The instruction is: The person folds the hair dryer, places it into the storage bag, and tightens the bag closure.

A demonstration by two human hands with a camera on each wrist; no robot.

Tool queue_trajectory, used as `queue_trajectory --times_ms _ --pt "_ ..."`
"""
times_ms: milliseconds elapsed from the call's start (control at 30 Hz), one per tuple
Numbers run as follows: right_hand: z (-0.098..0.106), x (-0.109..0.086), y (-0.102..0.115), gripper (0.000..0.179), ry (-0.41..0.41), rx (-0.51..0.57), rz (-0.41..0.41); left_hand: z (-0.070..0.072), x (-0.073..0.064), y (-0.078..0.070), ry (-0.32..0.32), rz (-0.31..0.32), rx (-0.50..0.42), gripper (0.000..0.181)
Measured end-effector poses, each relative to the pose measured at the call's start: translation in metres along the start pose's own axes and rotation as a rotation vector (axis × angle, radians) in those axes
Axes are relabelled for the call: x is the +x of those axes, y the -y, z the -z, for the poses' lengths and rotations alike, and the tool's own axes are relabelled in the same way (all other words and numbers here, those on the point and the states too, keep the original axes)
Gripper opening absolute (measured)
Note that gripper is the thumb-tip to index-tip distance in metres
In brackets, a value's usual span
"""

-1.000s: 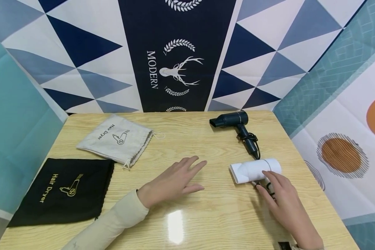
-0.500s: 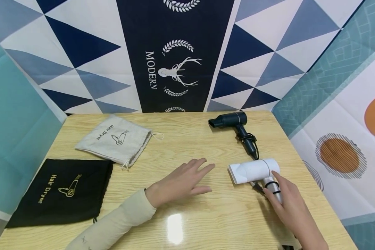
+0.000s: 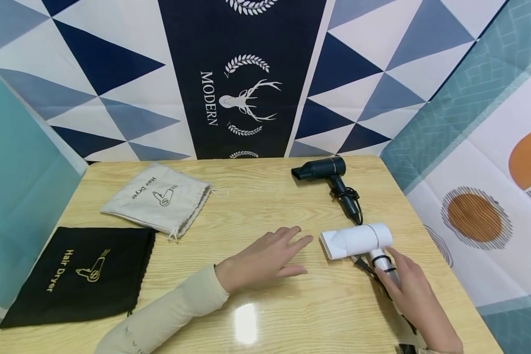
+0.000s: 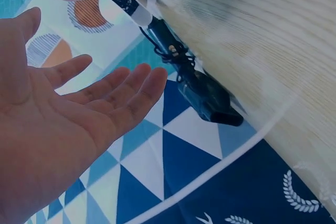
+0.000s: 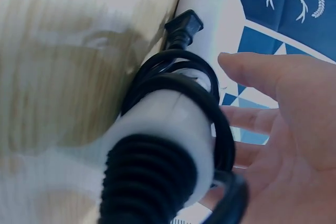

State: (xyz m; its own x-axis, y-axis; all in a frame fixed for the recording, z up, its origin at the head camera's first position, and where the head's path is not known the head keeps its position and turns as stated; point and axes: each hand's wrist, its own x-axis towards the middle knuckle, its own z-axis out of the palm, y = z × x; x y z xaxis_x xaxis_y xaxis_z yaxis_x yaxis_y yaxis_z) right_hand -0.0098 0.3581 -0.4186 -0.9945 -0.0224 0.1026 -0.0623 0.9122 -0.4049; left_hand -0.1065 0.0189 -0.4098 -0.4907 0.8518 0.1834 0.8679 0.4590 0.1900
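A white hair dryer (image 3: 358, 241) lies at the table's right, nozzle pointing left, its grey handle (image 3: 385, 264) towards me. Black cord (image 5: 202, 90) is coiled round that handle, with a plug (image 5: 184, 27) sticking out. Beside the handle is my right hand (image 3: 410, 290), fingers at its right; in the right wrist view the thumb (image 5: 252, 69) stands clear of it. Over the middle of the table my left hand (image 3: 261, 258) hovers with spread fingers, holding nothing. Behind the white dryer lies a black hair dryer (image 3: 323, 168), its cord wrapped round the handle.
On the left of the wooden table (image 3: 248, 206) lie a light grey drawstring bag (image 3: 159, 196) and a black drawstring bag (image 3: 81, 275), both printed "Hair Dryer". Patterned cloth walls (image 3: 243, 98) stand behind and at both sides.
My left hand has moved to the right over the table. My right hand has shifted down along the white hair dryer's handle, uncovering more of it. The camera view has turned slightly.
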Motion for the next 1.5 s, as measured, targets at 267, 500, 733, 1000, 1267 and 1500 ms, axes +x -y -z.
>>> queue_trajectory --times_ms 267,500,733,1000,1267,1500 --pt "-0.003 0.003 -0.005 0.063 0.062 -0.014 -0.052 -0.003 0.012 -0.005 0.006 -0.046 0.030 0.067" --pt "-0.003 0.012 -0.003 0.067 0.148 -0.025 -0.134 -0.004 0.022 -0.004 -0.027 -0.050 0.044 0.066" --pt "-0.006 0.020 -0.003 0.065 0.223 -0.013 -0.205 -0.008 0.034 -0.001 0.003 -0.031 0.032 0.065" --pt "-0.013 0.021 -0.001 0.061 0.226 -0.035 -0.248 -0.011 0.035 0.001 0.024 -0.032 0.021 0.063" --pt "-0.013 0.021 -0.004 0.050 0.225 -0.063 -0.202 -0.014 0.039 0.002 0.016 -0.017 -0.012 0.066" --pt "-0.019 0.014 0.003 0.047 0.172 -0.042 -0.134 -0.027 0.040 0.001 0.035 -0.031 -0.001 0.068"
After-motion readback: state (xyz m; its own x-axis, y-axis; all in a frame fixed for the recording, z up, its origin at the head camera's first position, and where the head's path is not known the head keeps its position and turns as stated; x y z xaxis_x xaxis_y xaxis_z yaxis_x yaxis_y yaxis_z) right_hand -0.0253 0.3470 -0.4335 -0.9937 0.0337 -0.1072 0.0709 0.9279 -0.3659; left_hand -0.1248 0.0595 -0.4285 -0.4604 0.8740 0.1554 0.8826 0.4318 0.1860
